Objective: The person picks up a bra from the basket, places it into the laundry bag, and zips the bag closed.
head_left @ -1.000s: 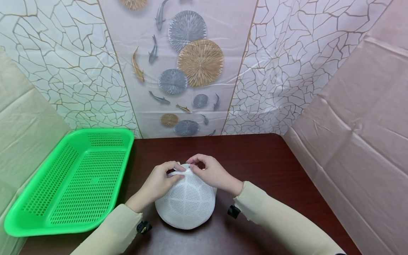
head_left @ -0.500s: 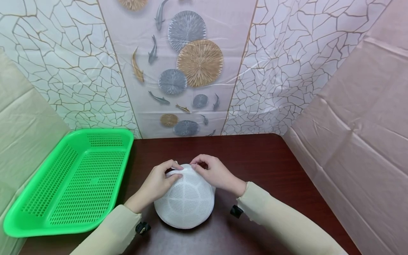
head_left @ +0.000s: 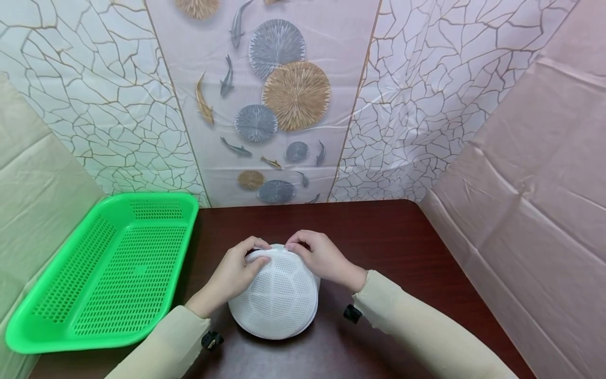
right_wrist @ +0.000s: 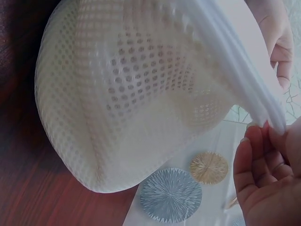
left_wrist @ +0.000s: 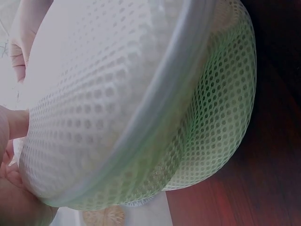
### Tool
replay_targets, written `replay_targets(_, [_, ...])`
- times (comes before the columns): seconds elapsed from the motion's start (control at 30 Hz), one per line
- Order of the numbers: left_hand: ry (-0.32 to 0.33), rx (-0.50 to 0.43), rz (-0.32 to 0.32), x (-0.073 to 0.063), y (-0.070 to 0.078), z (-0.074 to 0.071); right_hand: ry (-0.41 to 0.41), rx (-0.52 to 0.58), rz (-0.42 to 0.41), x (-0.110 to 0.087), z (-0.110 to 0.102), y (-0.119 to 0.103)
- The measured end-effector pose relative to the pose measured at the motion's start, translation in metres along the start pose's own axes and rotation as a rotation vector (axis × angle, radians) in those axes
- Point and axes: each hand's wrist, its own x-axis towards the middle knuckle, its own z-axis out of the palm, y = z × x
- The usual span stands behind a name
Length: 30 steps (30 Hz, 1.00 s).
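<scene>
A white mesh laundry bag, rounded like a dome with a piped rim, stands on the table between both hands. My left hand grips its top left edge, thumb on the near face and fingers behind. At the top right edge, my right hand pinches the border between thumb and fingertips. The right wrist view shows those fingers at the end of the white edging strip. Through the mesh side in the left wrist view, the bag looks hollow and bulging.
A green plastic basket with slotted walls stands on the left of the dark red wooden table. Patterned cloth hangs behind the table, and plain pinkish cloth runs along the right side.
My right hand has slid a little to the right along the bag's top edge. The dark gap seen earlier at the top between the hands no longer shows. My left hand stays nearly still.
</scene>
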Motion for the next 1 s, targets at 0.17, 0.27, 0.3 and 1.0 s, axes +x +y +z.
replay_targets(0.17, [0.005,0.002,-0.002,0.000,0.000,0.000,0.011,-0.036,-0.035,-0.001,-0.002,0.002])
replay_targets(0.27, [0.003,0.002,-0.005,0.000,-0.001,0.000,0.020,-0.054,-0.047,-0.002,-0.004,0.002])
replay_targets(0.3, [0.004,0.002,-0.009,0.000,-0.001,-0.001,0.021,-0.058,-0.049,-0.002,-0.005,0.002])
replay_targets(1.0, [-0.066,0.107,-0.186,0.014,0.015,-0.004,0.008,-0.056,-0.033,0.001,0.008,-0.008])
